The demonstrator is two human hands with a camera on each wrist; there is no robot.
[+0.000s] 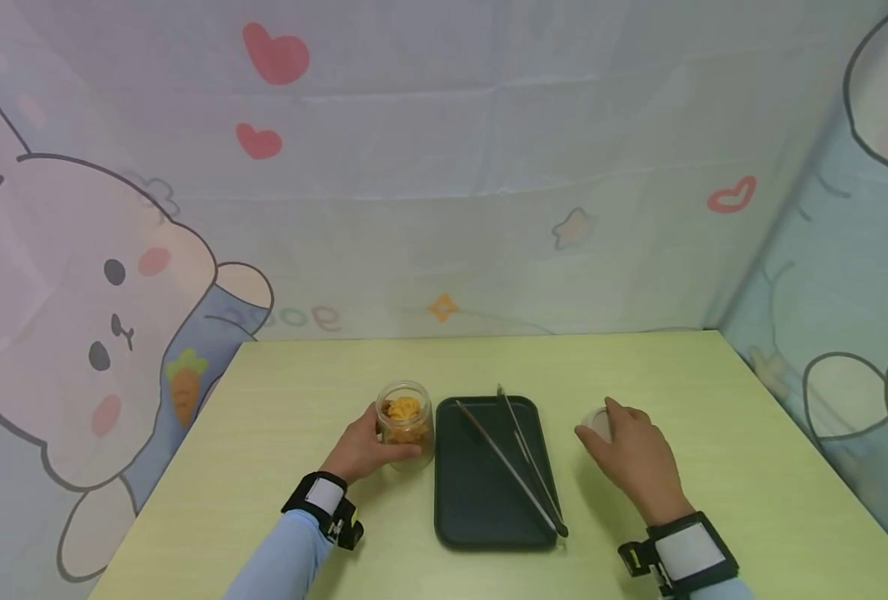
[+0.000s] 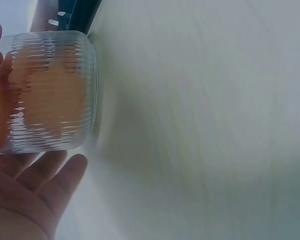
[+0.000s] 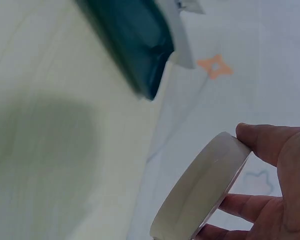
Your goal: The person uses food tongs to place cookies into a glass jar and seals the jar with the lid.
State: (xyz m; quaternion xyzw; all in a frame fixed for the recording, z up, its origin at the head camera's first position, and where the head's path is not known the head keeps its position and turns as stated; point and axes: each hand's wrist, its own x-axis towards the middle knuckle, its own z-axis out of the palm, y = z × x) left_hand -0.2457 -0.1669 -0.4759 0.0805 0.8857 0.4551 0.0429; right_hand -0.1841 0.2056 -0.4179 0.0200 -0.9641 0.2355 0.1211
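Note:
On the left, my left hand (image 1: 369,450) grips a clear glass jar (image 1: 423,446), with the thumb across its near side. Orange-yellow pieces (image 1: 403,408) fill much of the jar, and its mouth is uncovered. The left wrist view shows the ribbed glass wall (image 2: 52,95) up close. To the right of the tray, my right hand (image 1: 637,454) holds a round whitish lid (image 3: 200,190) by its edge, tilted and above the table. Between the hands lies a dark tray (image 1: 466,500); long metal tongs (image 1: 507,462) rest diagonally on it, their joined end at its near right corner.
The pale yellow-green table (image 1: 301,375) runs back to a cloth backdrop (image 1: 444,167) printed with hearts and a rabbit. Another printed cloth (image 1: 849,275) hangs along the right side. The far ends of the tongs reach toward the tray's back edge.

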